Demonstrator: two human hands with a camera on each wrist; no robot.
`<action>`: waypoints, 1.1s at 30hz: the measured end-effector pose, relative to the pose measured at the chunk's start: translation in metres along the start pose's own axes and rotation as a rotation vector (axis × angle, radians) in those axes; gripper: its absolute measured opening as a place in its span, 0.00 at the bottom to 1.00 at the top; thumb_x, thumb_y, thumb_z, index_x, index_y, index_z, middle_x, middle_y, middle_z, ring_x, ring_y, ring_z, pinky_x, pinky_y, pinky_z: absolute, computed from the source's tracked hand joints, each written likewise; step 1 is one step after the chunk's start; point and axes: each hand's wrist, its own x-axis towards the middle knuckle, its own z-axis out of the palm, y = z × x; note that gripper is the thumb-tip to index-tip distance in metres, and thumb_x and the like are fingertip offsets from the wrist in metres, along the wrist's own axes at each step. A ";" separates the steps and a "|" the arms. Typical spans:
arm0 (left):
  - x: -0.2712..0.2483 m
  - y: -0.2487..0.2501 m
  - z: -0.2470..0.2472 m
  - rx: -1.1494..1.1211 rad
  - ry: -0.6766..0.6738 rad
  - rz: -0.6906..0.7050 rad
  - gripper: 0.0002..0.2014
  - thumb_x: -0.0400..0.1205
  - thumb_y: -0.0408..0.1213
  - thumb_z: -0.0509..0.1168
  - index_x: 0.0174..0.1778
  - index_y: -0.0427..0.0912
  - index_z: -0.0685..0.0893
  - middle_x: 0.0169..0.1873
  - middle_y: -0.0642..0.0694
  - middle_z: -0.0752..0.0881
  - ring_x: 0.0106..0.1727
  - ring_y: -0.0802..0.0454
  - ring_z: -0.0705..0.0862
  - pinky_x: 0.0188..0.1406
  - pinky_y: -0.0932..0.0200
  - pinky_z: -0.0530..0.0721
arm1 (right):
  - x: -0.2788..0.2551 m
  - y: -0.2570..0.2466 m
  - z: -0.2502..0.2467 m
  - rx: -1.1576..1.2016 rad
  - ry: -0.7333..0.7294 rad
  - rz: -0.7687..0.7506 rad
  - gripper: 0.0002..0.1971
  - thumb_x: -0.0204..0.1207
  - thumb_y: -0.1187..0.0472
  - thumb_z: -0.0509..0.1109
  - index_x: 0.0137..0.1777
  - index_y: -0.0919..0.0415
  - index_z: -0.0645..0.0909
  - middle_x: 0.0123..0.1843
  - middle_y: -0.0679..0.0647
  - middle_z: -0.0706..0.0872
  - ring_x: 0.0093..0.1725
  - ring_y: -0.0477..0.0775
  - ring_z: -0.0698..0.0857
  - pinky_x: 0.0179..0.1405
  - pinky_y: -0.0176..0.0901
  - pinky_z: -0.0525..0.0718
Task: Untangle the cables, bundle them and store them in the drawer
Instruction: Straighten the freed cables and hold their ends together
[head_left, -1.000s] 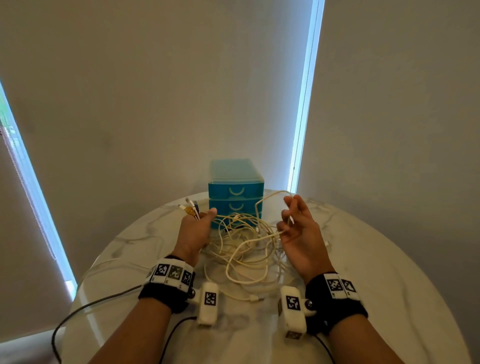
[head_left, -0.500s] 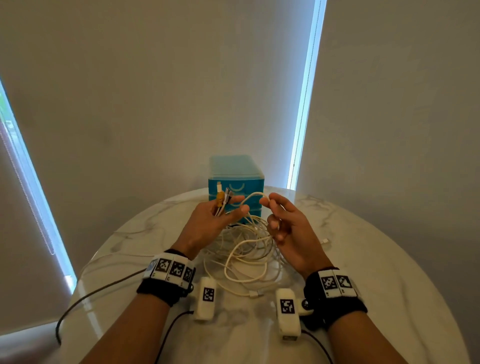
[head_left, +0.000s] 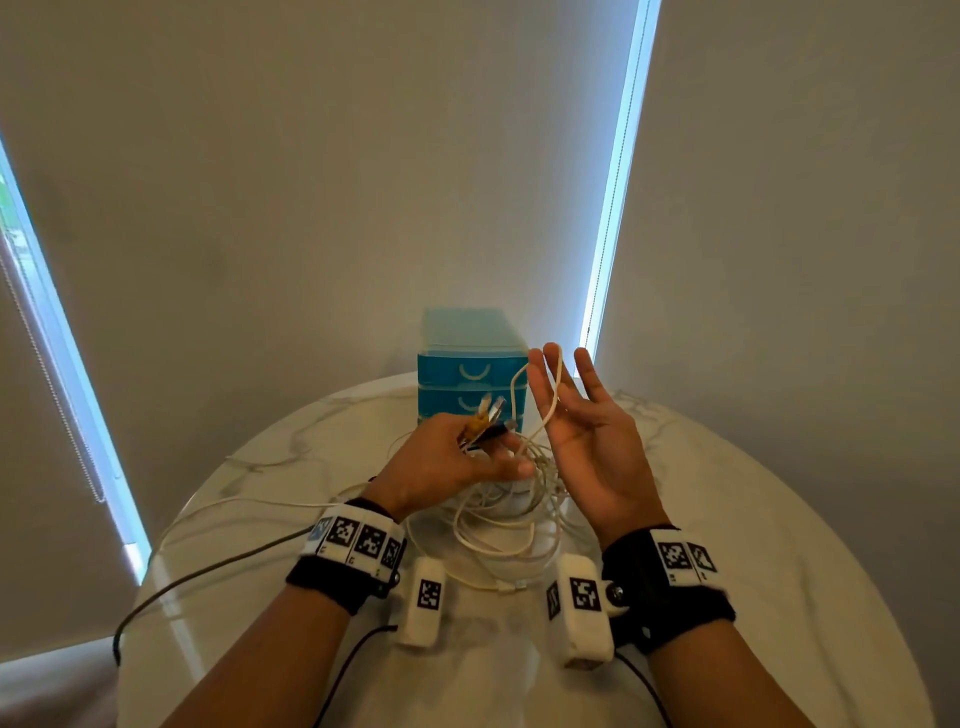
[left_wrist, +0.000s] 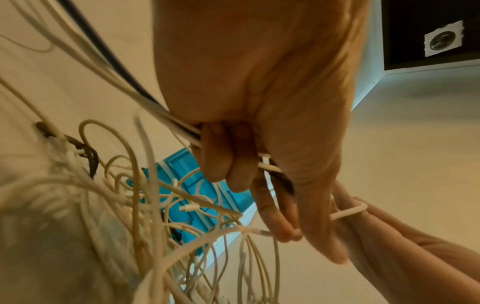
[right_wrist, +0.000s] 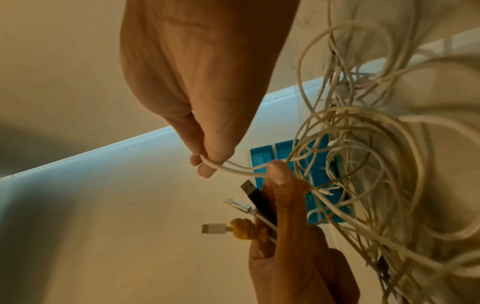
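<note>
A tangle of white cables (head_left: 498, 519) lies on the round marble table (head_left: 779, 571) in front of a blue drawer unit (head_left: 470, 371) whose drawers look shut. My left hand (head_left: 498, 452) is raised over the tangle and grips several cable ends. Their plugs (head_left: 485, 418) stick up: a yellow one, a silver one and a black one, also seen in the right wrist view (right_wrist: 249, 214). My right hand (head_left: 566, 395) is held up beside it, fingers straight and spread. One white cable loop (head_left: 556, 384) hangs over those fingers and runs down into the tangle (right_wrist: 363, 144).
A dark cable (head_left: 208, 566) and a white one trail off the table's left edge. The drawer unit stands at the far edge against the wall. Bright window strips flank the wall on the left and right.
Both hands have risen above the tangle. The right hand's fingers have straightened, lifting the white loop higher. The left hand has shifted right with the plugs.
</note>
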 end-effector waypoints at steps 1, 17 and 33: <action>0.000 -0.001 0.001 0.017 0.002 0.020 0.10 0.78 0.52 0.83 0.51 0.54 0.97 0.46 0.59 0.96 0.52 0.63 0.93 0.60 0.58 0.86 | 0.001 0.000 -0.001 -0.008 0.010 -0.003 0.25 0.92 0.78 0.55 0.86 0.63 0.73 0.77 0.71 0.86 0.77 0.72 0.87 0.88 0.67 0.74; 0.004 -0.006 -0.025 -0.549 0.439 0.036 0.20 0.91 0.49 0.69 0.62 0.33 0.87 0.36 0.55 0.92 0.21 0.59 0.65 0.21 0.63 0.63 | -0.006 0.039 -0.029 -1.071 -0.113 0.227 0.12 0.84 0.61 0.80 0.66 0.57 0.92 0.60 0.60 0.95 0.54 0.54 0.92 0.58 0.47 0.92; 0.001 -0.014 -0.016 -0.198 0.071 -0.181 0.10 0.86 0.42 0.77 0.61 0.48 0.95 0.47 0.52 0.96 0.33 0.72 0.87 0.33 0.78 0.81 | 0.007 -0.006 -0.038 -0.280 0.345 -0.246 0.10 0.85 0.63 0.77 0.64 0.60 0.90 0.58 0.55 0.94 0.53 0.44 0.94 0.45 0.31 0.90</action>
